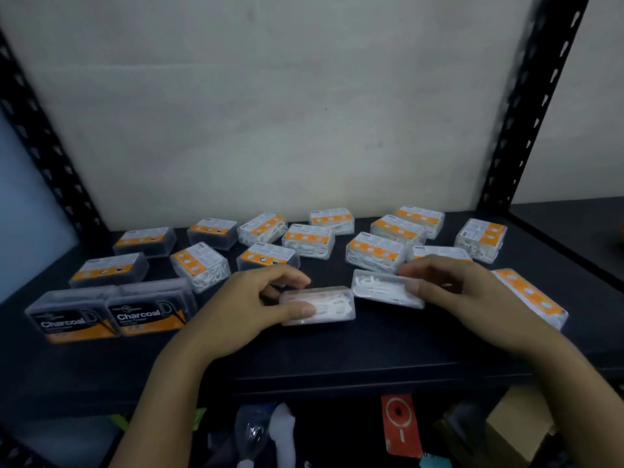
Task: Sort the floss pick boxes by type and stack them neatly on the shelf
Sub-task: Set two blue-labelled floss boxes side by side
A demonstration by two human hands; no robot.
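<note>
Left grip (250, 300): pinches white floss pick box (319, 305), front centre of shelf (337, 352).
Right grip (462, 288): pinches second white box (381, 288), just beside first.
Advice: square long edges, same face up, stack well apart from Charcoal boxes (111, 314) at front left.

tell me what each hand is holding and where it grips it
The left hand grips a clear box of white floss picks by its left end. The right hand holds a second white-pick box by its right end.
</note>
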